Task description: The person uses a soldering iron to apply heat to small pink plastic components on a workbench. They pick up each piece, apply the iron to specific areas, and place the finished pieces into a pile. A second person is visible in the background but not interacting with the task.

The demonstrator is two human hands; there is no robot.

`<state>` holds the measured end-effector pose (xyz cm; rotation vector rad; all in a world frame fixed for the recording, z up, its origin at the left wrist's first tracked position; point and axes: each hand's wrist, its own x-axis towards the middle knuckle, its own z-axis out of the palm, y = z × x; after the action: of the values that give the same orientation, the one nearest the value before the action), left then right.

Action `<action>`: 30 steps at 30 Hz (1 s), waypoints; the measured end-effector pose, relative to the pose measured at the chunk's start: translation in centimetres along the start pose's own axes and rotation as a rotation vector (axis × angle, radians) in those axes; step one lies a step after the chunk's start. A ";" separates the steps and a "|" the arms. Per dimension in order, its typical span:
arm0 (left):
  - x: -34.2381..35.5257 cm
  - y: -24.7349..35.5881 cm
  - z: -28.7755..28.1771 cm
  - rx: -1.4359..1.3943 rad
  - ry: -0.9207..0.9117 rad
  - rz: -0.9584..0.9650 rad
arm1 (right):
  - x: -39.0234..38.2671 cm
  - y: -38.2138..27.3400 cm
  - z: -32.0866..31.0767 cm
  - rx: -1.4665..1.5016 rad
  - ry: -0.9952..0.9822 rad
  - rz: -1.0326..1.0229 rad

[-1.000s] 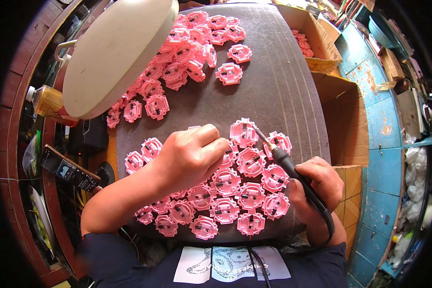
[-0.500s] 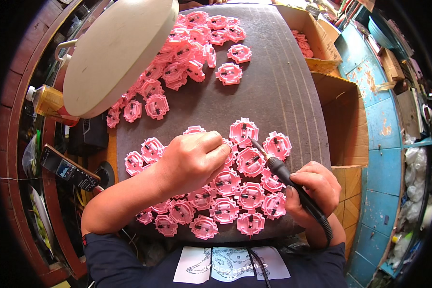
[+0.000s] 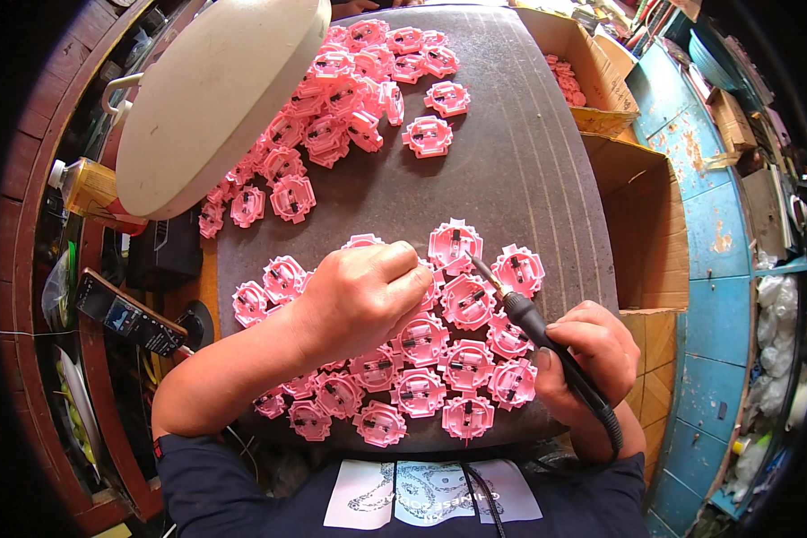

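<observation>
My right hand (image 3: 599, 350) is closed around the black handle of a soldering iron (image 3: 531, 321). The iron slants up and left, and its metal tip is at the lower right edge of a pink plastic casing (image 3: 455, 244) with a small black part inside; whether they touch I cannot tell. Over the neighbouring casings, my left hand (image 3: 368, 289) is closed in a pinch, and whatever lies between its fingertips is hidden. Several similar pink casings (image 3: 420, 393) lie close together in front of me, some partly covered by my left hand and forearm.
A round pale lamp head (image 3: 220, 99) overhangs the table's left side, beside a heap of pink casings (image 3: 332, 108). Cardboard boxes (image 3: 641, 224) stand along the right edge. A phone (image 3: 130, 314) and a bottle (image 3: 99, 193) are at the left.
My right hand and the soldering iron have shifted very slightly to the right. My left hand stays in the same place, still pinched.
</observation>
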<state>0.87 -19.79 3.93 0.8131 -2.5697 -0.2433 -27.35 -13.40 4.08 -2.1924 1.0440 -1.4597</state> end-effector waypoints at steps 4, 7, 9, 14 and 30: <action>0.2 0.0 0.0 0.003 0.007 0.011 | 0.1 0.1 0.0 -0.007 -0.010 -0.016; 0.3 0.0 0.0 0.004 0.014 0.018 | 0.1 0.0 0.0 -0.003 -0.019 -0.015; 0.2 0.0 0.0 -0.001 0.032 0.013 | 0.1 0.0 0.0 0.003 -0.013 -0.007; -0.3 -0.1 -0.4 -0.002 0.064 -0.023 | 0.0 0.1 0.2 0.054 -0.026 0.008; -0.4 -0.5 -0.1 0.006 0.045 -0.014 | 0.2 0.1 0.5 0.039 -0.071 0.014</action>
<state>1.44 -19.98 3.74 0.8297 -2.5246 -0.2187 -26.91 -13.67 3.90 -2.1888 0.9973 -1.3736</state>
